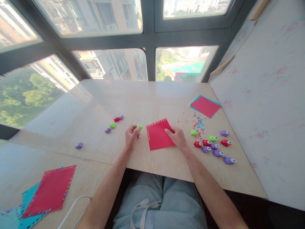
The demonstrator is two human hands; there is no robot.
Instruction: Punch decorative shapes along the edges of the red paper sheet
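Observation:
Between thumb and fingers, my left hand grips a small green craft punch, just left of the paper and apart from it. My right hand pinches the right edge of a red sheet of paper, thumb on top. Small punched holes run along the sheet's top edge and down part of its left edge. To the right of that hand lie several purple, red and green craft punches, with loose red and blue paper bits scattered behind them.
A stack of red and blue sheets lies at the back right. Hole-edged sheets lie front left, near a white cable. More punches and a single purple punch are on the left. Windows and a papered wall border the table.

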